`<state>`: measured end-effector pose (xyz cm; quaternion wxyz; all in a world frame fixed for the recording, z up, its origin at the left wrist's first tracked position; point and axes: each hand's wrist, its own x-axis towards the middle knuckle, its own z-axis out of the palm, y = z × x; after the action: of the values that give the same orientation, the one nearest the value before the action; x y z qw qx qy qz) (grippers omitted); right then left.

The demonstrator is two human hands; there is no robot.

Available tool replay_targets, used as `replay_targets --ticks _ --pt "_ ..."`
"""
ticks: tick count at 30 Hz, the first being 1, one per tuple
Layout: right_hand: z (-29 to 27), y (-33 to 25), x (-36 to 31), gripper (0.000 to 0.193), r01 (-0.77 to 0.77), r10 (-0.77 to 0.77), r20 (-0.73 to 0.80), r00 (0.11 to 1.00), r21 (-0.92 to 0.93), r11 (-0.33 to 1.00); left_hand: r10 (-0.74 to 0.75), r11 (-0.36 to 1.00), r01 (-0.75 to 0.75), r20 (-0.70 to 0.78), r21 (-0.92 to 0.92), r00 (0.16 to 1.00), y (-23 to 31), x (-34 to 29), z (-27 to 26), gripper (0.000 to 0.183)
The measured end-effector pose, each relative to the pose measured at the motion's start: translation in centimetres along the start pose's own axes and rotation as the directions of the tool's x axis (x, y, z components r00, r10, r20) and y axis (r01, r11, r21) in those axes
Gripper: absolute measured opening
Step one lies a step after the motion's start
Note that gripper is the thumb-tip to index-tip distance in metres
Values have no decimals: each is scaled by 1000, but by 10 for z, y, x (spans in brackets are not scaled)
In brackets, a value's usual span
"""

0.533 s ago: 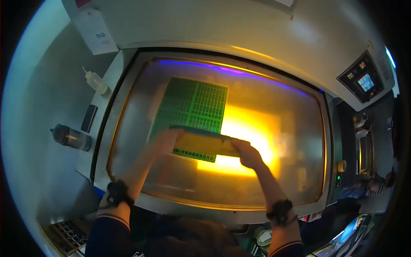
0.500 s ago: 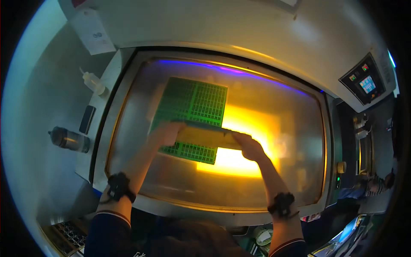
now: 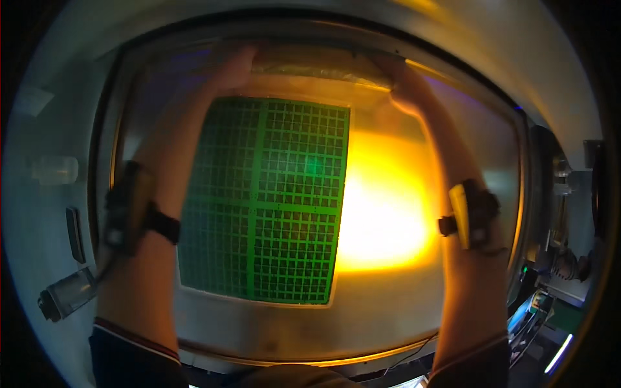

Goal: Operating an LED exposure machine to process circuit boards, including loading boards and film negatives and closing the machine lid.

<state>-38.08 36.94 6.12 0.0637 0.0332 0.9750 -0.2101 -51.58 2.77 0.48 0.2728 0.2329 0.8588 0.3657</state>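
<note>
A long, flat squeegee-like bar (image 3: 317, 64), dark along its top edge and yellowish on its face, spans the far side of the glassy framed bed. My left hand (image 3: 237, 66) is closed around its left end, fingers partly in shadow. At the opposite end my right hand (image 3: 402, 81) grips the bar too, its fingertips dim. Nearer to me, between my forearms, lies a large green circuit-board panel (image 3: 297, 213) with a grid of small cells. Bright yellow light (image 3: 385, 213) glows through the bed just right of the panel.
A metal frame (image 3: 278, 362) borders the bed. On the left ledge are a clear bottle (image 3: 55, 169), a dark flat slab (image 3: 76, 234) and a clear cylinder with a dark cap (image 3: 68, 294). Black devices are strapped to my left wrist (image 3: 132, 210) and right wrist (image 3: 472, 216).
Both hands have carried the bar away from me, from over the panel's near half to beyond its far edge. The view has moved closer over the bed, and the whole panel now shows.
</note>
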Motion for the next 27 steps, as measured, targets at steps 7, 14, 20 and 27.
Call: replay_targets --ticks 7,14,20,27 --pt "71 19 -83 61 235 -254 -326 911 -97 967 190 718 -43 -136 695 972 89 -126 0 59" --pt "107 -61 -336 66 80 -78 36 996 -61 995 169 723 -201 114 661 979 65 -317 91 50" --pt "129 -140 -536 59 230 -233 -38 972 -80 970 198 496 -329 264 804 944 68 -533 152 61" --pt "92 -69 -549 70 374 -355 176 918 -96 922 -53 713 -33 101 700 993 85 -539 234 65"
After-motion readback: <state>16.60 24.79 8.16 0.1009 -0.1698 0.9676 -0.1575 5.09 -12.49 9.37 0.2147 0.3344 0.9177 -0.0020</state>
